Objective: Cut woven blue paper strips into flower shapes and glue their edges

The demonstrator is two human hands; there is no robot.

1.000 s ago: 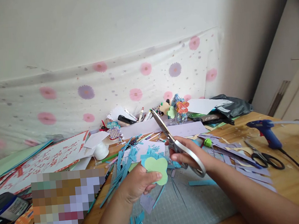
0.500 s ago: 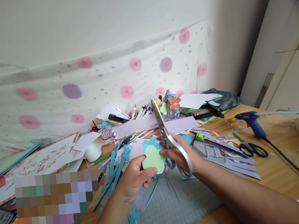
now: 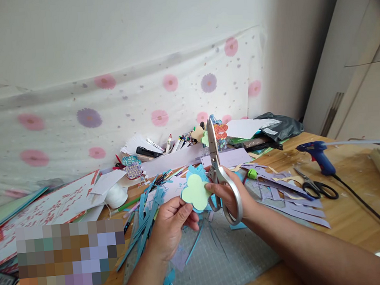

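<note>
A light green paper flower (image 3: pixel 196 192) is held up over the grey cutting mat (image 3: pixel 220 264), with blue paper showing behind it. My left hand (image 3: pixel 175 223) pinches its lower left edge between thumb and fingers. On its right side, the thumb of my right hand (image 3: pixel 232 194) presses on the flower. That same hand also has silver scissors (image 3: pixel 213 149) in it, blades pointing up and nearly closed, the handle loops hanging round and below the fingers.
Blue paper strips (image 3: pixel 147 221) lie left of the hands, purple strips (image 3: pixel 291 204) on the right. Beyond them are black scissors (image 3: pixel 317 189) and a blue glue gun (image 3: pixel 317 155) with its cord. White thread (image 3: pixel 116 195) and pens (image 3: pixel 180 142) are farther back.
The flower has turned and shifted slightly, and more blue paper shows above it. The scissors have swung more upright and moved right. My left fingers have spread a little below the flower.
</note>
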